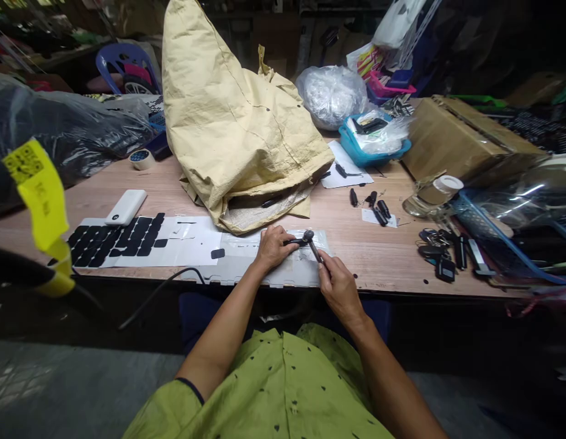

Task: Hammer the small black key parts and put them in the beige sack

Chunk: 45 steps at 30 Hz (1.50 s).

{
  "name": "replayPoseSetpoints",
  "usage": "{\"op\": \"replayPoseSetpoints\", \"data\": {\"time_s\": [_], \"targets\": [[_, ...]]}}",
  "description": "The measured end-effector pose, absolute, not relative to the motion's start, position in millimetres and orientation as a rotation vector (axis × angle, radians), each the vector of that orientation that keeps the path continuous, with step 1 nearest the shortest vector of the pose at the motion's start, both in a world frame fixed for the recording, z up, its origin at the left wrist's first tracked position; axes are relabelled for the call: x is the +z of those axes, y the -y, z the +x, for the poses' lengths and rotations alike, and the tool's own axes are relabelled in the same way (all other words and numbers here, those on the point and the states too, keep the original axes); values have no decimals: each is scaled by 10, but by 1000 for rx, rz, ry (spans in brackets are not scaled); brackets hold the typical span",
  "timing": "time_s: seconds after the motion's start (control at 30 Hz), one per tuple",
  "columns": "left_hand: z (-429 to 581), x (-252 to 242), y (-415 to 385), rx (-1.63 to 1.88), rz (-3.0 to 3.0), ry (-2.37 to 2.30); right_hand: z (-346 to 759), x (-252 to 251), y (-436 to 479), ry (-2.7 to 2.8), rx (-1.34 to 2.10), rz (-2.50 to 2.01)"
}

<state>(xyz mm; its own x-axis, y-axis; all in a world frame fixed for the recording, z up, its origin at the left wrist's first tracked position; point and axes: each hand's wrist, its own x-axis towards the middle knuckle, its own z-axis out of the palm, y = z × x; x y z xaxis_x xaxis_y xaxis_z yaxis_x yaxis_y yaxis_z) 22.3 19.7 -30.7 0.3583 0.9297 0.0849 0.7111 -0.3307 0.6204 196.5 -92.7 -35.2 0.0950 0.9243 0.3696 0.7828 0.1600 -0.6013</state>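
Observation:
My right hand [341, 285] is closed around the handle of a small metal hammer [314, 249]. The hammer's round dark head is over a slim black piece [293, 242]; whether they touch I cannot tell. My left hand [272, 249] pinches that black piece by its left end, close to the table's front edge. Under both hands lie a clear plastic sheet [246, 244] and a grey board [273, 277]. Just beyond them is the open mouth of a large tan sack [246, 122], with dark pieces partly visible inside.
Left of my hands, a white sheet [198, 235] carries black stickers [141, 235] and a white power bank [126, 207]. To the right lie small black parts [381, 212], keys and fobs [433, 247], and a jar [429, 195]. A blue basket [378, 155] and cardboard box [460, 134] stand behind.

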Motion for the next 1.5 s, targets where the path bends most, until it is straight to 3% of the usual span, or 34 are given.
{"op": "replayPoseSetpoints", "data": {"time_s": [0.37, 0.63, 0.83, 0.97, 1.17, 1.37, 1.5], "targets": [[218, -276, -189, 595, 2129, -1424, 2421, -311, 418, 1730, -147, -2116], [166, -192, -175, 642, 2152, -1388, 2347, -394, 378, 1772, -392, -2183], [-18, -340, 541, 858, 2366, -889, 2300, -385, 385, 1778, -414, -2212], [-81, -739, 1168, 548, 2323, -707, 2306, -388, 391, 1779, -404, -2223], [-48, -1112, 1138, -80, 1781, -1393, 2303, -367, 393, 1784, -392, -2229], [-21, -886, 1058, -240, 1816, -1356, 2276, -339, 403, 1791, -381, -2242], [19, -396, 1054, -186, 2058, -872, 2286, -371, 405, 1805, -425, -2219]]}}
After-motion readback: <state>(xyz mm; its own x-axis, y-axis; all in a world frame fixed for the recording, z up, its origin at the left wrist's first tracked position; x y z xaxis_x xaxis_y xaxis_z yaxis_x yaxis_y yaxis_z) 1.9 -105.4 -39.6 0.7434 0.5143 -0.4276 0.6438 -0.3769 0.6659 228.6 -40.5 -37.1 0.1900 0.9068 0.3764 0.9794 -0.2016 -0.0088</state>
